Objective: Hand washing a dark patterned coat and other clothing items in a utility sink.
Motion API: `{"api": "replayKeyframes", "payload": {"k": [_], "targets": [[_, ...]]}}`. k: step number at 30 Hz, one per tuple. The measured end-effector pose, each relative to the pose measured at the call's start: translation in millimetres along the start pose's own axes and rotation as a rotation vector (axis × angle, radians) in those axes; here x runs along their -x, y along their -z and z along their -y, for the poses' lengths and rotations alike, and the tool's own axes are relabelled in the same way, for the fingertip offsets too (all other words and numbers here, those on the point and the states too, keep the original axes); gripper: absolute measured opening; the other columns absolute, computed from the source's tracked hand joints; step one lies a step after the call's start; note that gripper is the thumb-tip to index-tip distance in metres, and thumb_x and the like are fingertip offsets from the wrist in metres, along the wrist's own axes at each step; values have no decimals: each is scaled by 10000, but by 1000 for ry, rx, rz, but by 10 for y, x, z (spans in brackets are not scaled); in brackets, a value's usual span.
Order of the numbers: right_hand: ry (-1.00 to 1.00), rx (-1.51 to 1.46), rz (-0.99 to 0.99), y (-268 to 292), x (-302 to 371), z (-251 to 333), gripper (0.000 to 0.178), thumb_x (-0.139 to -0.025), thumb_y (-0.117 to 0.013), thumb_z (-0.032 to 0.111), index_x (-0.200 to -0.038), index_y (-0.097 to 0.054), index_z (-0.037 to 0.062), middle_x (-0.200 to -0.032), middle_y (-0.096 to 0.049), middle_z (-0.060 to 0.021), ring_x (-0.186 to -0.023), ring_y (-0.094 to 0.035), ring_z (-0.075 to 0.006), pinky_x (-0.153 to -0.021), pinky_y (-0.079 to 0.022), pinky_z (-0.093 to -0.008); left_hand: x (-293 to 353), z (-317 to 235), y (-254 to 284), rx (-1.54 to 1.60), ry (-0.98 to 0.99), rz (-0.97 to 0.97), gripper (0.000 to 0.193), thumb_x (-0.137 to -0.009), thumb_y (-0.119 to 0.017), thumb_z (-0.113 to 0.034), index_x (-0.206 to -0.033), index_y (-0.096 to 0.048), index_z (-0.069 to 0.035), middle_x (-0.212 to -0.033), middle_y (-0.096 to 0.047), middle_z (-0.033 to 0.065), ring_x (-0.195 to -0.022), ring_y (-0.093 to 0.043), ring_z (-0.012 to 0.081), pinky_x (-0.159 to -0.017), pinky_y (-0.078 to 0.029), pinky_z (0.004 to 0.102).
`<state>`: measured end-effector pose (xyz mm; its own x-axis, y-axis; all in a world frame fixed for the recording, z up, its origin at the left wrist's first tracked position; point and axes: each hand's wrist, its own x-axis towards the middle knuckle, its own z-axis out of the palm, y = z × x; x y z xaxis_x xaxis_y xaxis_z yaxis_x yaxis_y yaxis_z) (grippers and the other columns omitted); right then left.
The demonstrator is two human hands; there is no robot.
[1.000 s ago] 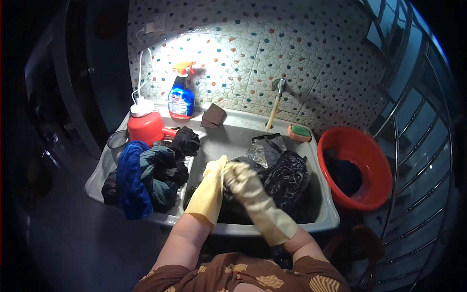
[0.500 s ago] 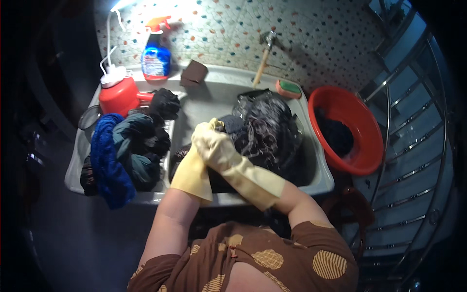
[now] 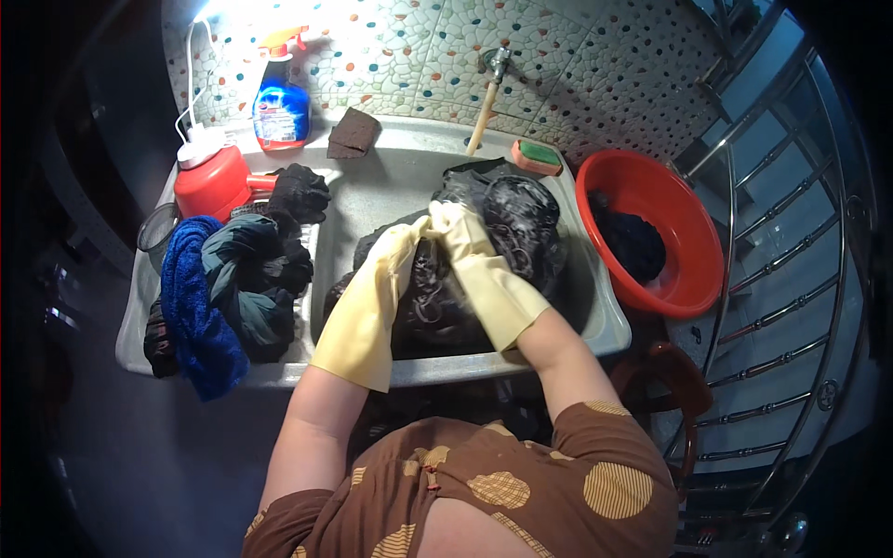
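Note:
Both my hands wear long pale yellow rubber gloves and reach into the grey sink (image 3: 600, 312). My left hand (image 3: 409, 240) is closed on a dark wet garment (image 3: 381, 240) near the middle of the basin. Close against it, my right hand (image 3: 454, 228) is closed too, its fingers gripping the dark cloth. Around them lies a heap of black wet laundry (image 3: 521, 228), glossy with water and suds. The gloves hide much of the cloth in my grip.
Wrung clothes and a blue towel (image 3: 197, 298) lie on the left drainboard beside a red dipper (image 3: 214, 181). Behind stand a spray bottle (image 3: 281, 107), brown pad (image 3: 353, 135), tap (image 3: 498, 65) and sponge (image 3: 537, 156). A red basin (image 3: 693, 270) holds dark cloth, beside a metal railing (image 3: 791, 274).
My hands have moved from a clasp over the sink's middle to farther forward and right, down in the laundry. The black heap's shape has shifted, and the whole view has moved slightly.

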<state>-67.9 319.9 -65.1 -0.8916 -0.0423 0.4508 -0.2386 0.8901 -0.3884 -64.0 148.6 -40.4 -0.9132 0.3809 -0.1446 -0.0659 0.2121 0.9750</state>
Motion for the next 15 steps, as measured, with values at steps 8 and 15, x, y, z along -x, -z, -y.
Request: {"api": "replayKeyframes", "payload": {"k": [8,15], "targets": [[-310,114,-187,360,-278,-70,355,-992,-528,389,-912,-633,59,-894,-717,-143,-871,-691,-348,-751,-520,-469,404,-35,477,244,-13,-484,556,-935,-604,-444,-1308,-600,-31,-1276,-630,147,-1128,-595,257,-986,-428,355],[-386,-255,-326,236,-9,-644,340,-963,-601,358,-1078,-665,44,-995,-719,-158,-922,-700,-273,-830,-532,-372,743,-411,305,-549,-398,-25,927,-827,-685,-588,-1487,-385,-11,-1556,-334,249,-1482,-245,372,-1204,-216,433]]}}
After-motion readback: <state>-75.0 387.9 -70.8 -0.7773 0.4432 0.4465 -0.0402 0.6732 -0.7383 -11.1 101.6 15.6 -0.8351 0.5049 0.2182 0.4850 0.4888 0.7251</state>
